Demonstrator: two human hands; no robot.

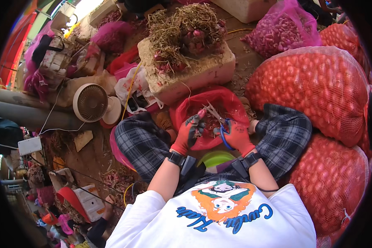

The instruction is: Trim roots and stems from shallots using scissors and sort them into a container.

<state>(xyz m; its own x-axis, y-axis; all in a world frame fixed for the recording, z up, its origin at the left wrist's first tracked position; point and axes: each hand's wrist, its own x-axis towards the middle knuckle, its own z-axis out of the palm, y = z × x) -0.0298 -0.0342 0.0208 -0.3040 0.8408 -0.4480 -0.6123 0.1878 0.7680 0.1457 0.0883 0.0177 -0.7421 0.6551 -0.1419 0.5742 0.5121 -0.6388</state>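
My left hand (189,131), in a red glove with a dark grey palm, grips a shallot (201,113) whose pink bulb shows above the fingers. In my right hand (237,135), gloved the same way, is a pair of scissors (216,113) with blue handles. Their metal blades are parted and point up and left, close to the shallot's top. Both hands are over an opened red mesh bag (181,108) with loose trimmings inside. A bright green round thing (215,158), partly hidden, lies between my legs.
Beyond the bag, a foam box (201,80) bears bunches of shallots with dried stalks (186,28). Bulging red mesh sacks (310,90) crowd the right side, with a pink bag (285,29) behind. A fan (91,102) and a yellow cord (131,86) are at left.
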